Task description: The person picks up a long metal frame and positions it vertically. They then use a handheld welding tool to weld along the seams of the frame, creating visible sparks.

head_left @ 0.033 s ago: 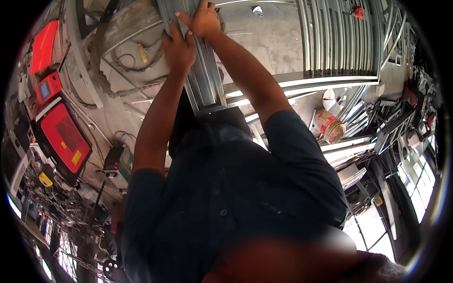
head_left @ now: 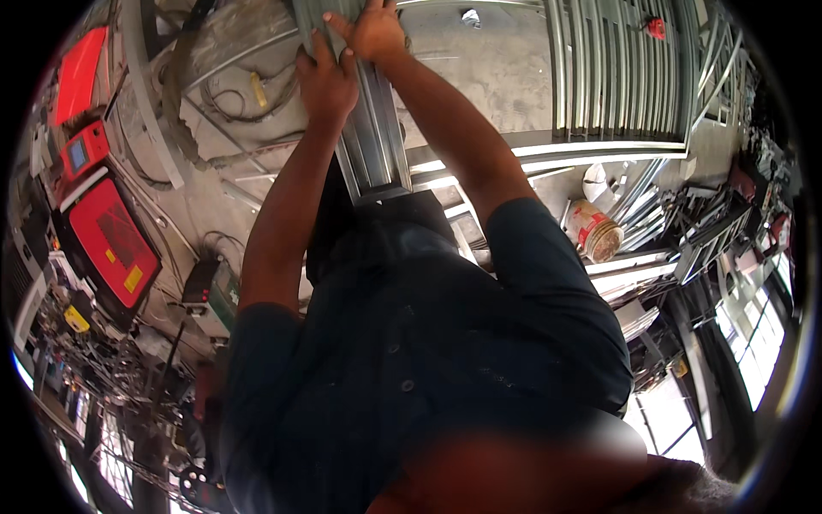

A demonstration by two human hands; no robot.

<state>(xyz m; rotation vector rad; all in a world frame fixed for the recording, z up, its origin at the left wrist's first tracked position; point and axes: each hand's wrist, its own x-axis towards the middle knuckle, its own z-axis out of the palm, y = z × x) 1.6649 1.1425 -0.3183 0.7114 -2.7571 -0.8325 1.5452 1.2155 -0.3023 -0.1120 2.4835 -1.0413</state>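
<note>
A long grey metal profile with lengthwise ridges runs from in front of my body up past the top edge of the view. My left hand rests on its left side, with thumb and fingers spread. Slightly farther along and to the right, my right hand lies over the profile. Its thumb stretches left across the metal, and the other fingertips are partly cut off by the top edge. Neither hand is wrapped round anything that I can see.
A metal frame of parallel bars lies at the far right, with a red object on it. Nearer stands a dirty bucket beside loose metal strips. At left are a red-topped machine, a red device with a screen and cables.
The view has shifted very slightly. Both hands stay at nearly the same place on the metal profile.
</note>
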